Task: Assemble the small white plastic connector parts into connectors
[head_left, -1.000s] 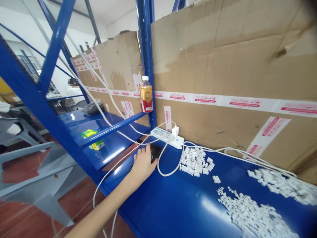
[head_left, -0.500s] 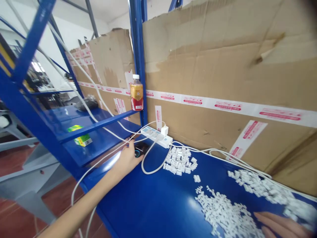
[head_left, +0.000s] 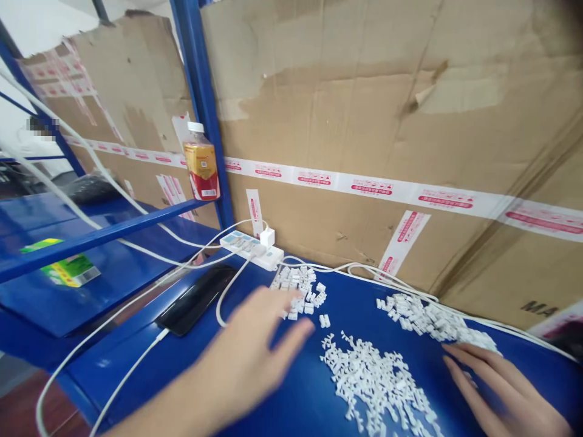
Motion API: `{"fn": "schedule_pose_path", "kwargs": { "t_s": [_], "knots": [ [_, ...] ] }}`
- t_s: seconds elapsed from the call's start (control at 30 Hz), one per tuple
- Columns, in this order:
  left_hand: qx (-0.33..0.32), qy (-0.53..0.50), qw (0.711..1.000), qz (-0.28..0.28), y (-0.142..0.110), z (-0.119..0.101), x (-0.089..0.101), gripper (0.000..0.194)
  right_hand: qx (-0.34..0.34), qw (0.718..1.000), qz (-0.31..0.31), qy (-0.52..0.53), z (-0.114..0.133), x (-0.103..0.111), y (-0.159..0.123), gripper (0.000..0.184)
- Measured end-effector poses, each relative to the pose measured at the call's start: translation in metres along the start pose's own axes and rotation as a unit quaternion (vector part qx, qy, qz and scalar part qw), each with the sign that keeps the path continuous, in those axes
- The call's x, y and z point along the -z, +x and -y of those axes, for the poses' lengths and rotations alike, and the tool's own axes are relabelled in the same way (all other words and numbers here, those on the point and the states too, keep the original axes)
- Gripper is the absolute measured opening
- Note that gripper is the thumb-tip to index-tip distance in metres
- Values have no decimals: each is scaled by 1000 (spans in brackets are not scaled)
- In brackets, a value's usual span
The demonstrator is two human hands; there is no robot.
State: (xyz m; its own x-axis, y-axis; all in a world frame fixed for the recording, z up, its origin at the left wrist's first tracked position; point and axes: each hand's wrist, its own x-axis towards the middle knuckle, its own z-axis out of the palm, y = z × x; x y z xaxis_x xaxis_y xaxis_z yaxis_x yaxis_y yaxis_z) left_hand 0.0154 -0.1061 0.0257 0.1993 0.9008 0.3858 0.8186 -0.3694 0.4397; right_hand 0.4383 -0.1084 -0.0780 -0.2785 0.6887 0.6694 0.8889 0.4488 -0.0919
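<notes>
Head cam aimed fwd/down at blue shelf [head_left: 300, 394]

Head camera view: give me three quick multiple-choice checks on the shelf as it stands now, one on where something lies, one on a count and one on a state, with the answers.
1. Where is the black smartphone?
A. Flat on the blue metal shelf
B. Held in a hand
C. Leaning on the cardboard

2. How many piles of small white pieces lie there?
A. Two
B. Three
C. Six

3. How does the left hand stand?
A. Open, fingers spread
B. Clenched in a fist
C. Gripping a bottle

Answers:
1. A: it lies on the shelf beside the left hand, with a white cable at its lower end.
2. B: one at the back by the white power strip, one to the right, one in front, plus a few strays.
3. A: it is blurred, but the fingers are spread and hold nothing visible.
</notes>
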Motion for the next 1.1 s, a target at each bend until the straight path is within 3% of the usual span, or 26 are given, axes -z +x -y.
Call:
{"fn": "schedule_pose_path", "kwargs": {
  "t_s": [0.03, 0.1, 0.17, 0.23, 0.4, 0.53, 0.83, 0.97, 1.1],
  "knots": [
    [-72, -28, 996, 48, -5, -16, -19, 38, 0, 1000, -8, -2, 6, -3, 9, 30],
    [-160, -39, 983, 81, -15, -36, -54, 28, 26, 1000, -16, 2, 19, -12, 28, 28],
    [-189, -44, 976, 93, -24, -43, -78, 28, 44, 999, -11, 4, 29, -23, 45, 26],
    [-201, -45, 974, 92, -32, -44, -91, 30, 50, 999, -12, -14, 33, -34, 57, 30],
    [-240, -28, 967, 84, -39, -48, -99, 41, 34, 994, 16, -104, 26, -50, 68, 36],
    [-294, -1, 952, 89, -33, -51, -106, 39, 29, 991, 31, -130, 25, -55, 66, 33],
    [-393, 20, 918, 54, -25, -60, -117, 33, 34, 999, -14, -23, 27, -57, 68, 29],
    [-415, -44, 907, 60, -17, -52, -116, 33, -3, 995, -62, 76, 42, -40, 60, 37],
    [-382, -199, 898, 91, -2, -50, -116, 23, -81, 983, -92, 134, 76, -4, 37, 28]
  ]
}}
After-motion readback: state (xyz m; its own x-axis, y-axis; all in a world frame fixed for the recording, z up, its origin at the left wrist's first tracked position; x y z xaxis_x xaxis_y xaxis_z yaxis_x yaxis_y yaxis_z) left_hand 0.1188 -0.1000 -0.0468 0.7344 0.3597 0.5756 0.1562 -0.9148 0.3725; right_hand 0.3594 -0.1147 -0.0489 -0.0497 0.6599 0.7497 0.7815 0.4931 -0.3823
